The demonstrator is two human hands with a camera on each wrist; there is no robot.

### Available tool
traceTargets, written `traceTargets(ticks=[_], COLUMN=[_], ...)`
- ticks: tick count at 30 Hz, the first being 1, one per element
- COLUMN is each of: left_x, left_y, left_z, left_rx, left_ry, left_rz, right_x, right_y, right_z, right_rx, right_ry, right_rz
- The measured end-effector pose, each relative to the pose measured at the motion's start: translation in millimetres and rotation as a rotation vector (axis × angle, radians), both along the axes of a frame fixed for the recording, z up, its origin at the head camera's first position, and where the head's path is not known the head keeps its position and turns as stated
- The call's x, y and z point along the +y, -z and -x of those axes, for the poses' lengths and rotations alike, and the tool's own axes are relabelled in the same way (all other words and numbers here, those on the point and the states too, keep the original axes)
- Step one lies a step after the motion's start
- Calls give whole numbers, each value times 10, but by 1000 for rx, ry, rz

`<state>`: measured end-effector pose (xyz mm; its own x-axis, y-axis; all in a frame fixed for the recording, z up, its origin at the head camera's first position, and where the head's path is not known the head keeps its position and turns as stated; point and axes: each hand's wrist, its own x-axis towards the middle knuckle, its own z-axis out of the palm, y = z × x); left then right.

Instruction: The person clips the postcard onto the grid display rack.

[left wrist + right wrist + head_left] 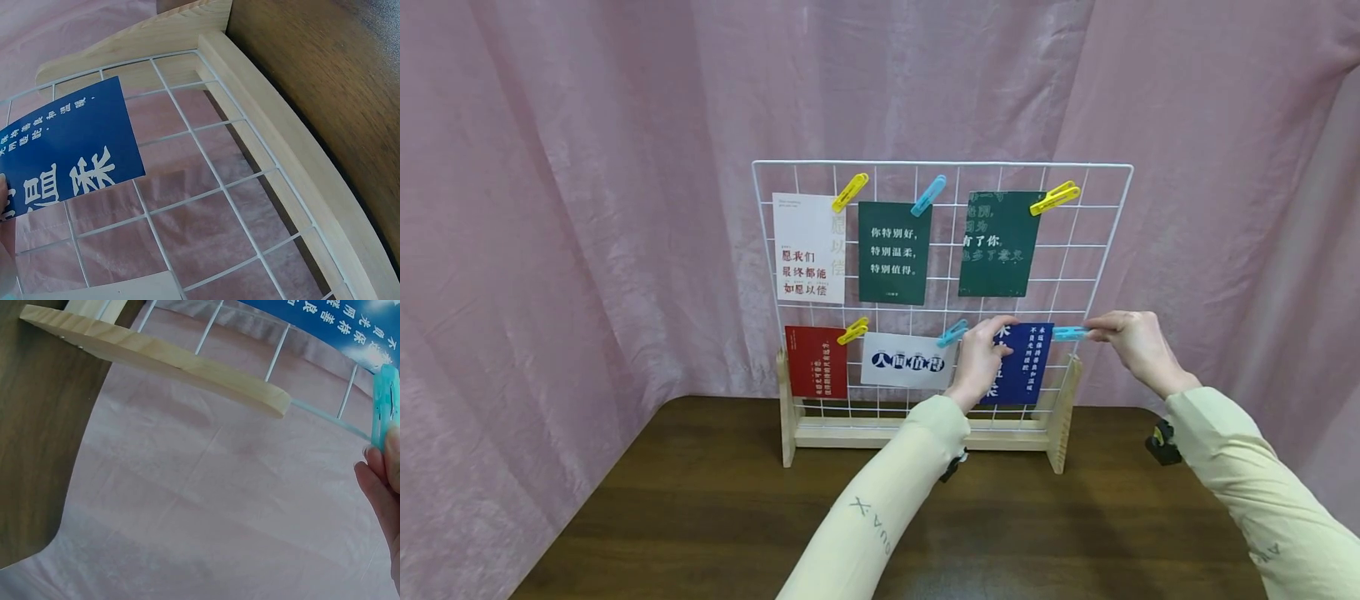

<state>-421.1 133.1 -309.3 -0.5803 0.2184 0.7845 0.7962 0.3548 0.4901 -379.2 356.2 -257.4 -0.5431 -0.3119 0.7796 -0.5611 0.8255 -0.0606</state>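
Observation:
A dark blue card [1028, 367] with white characters lies against the lower right of a white wire grid [942, 310]. My left hand [979, 360] holds this card by its left side, covering part of it; a fingertip shows at its edge in the left wrist view. With thumb and fingers, my right hand [1131, 343] pinches a light blue clothespin [1070, 333] at the card's upper right edge. The clothespin's tip meets the card in the right wrist view; whether it clamps the wire too, I cannot tell.
Yellow and blue clothespins fix other cards to the grid: a white card [805, 242], two green cards, a red card [812, 367] and a small white card [898, 375]. A wooden stand [850, 437] carries the grid on a brown table [715, 500], before a pink curtain [625, 208].

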Motion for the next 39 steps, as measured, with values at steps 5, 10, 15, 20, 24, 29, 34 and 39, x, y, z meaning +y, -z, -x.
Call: traceTargets(ticks=[5,10,15,20,24,29,34,39], left_x=[-2,-11,-21,-32,-42,-48,-43,-38], left_y=[-4,2,9,23,47,83,111,89], left_z=[-7,-21,-41,-40,-37,-32,-19,-48], left_rx=[8,3,16,25,2,-5,16,14], left_ry=[14,31,33,29,34,22,10,-4], left_rz=[-15,-29,-32,-39,-47,-61,-74,-57], right_x=[8,-5,-18,-34,-39,-35,-30,-33], right_y=[18,46,72,81,93,120,143,138], right_z=[8,27,35,38,22,-14,-51,-39], right_rx=[26,19,51,70,51,-14,-86,-11], right_ry=[6,-5,-18,-35,-59,-99,-120,-83], right_rz=[6,8,-11,-17,-21,-18,14,6])
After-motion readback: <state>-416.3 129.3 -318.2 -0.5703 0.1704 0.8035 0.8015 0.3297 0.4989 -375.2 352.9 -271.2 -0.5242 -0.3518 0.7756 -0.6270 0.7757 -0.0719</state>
